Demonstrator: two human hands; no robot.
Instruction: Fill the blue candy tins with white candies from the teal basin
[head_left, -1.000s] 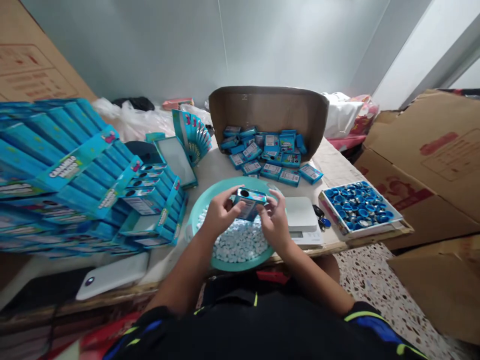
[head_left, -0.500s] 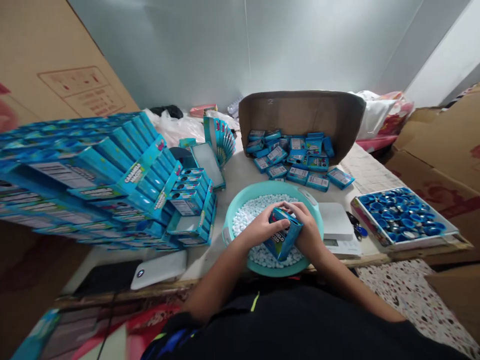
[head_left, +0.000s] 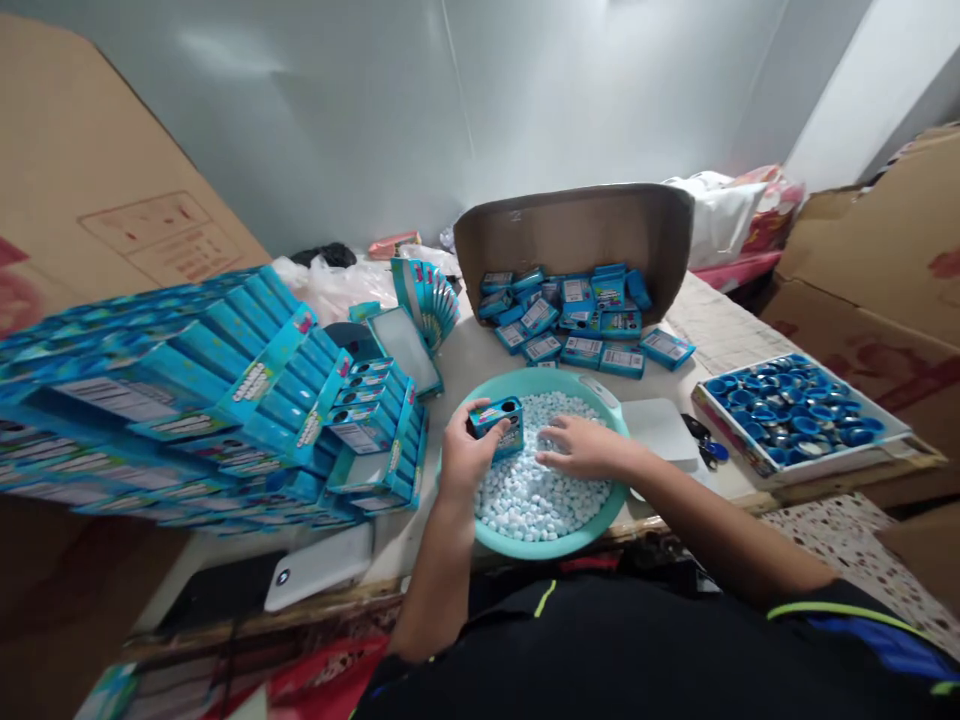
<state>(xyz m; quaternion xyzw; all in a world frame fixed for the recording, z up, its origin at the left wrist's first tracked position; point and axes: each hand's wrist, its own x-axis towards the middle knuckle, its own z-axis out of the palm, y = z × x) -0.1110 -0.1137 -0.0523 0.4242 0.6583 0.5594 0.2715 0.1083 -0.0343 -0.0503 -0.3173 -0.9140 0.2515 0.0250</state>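
Over the basin [head_left: 540, 548], my left fingers [head_left: 496, 433] clamp 1 box [head_left: 513, 437]; my right fingers [head_left: 556, 436], slightly apart, touch the basin's pellets [head_left: 525, 500].

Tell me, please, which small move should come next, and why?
Probably the right hand should pick up some white candies and bring them to the box. The left hand holds this box over the basin, its dark round opening facing up, and the right fingers seem already to touch the candies.
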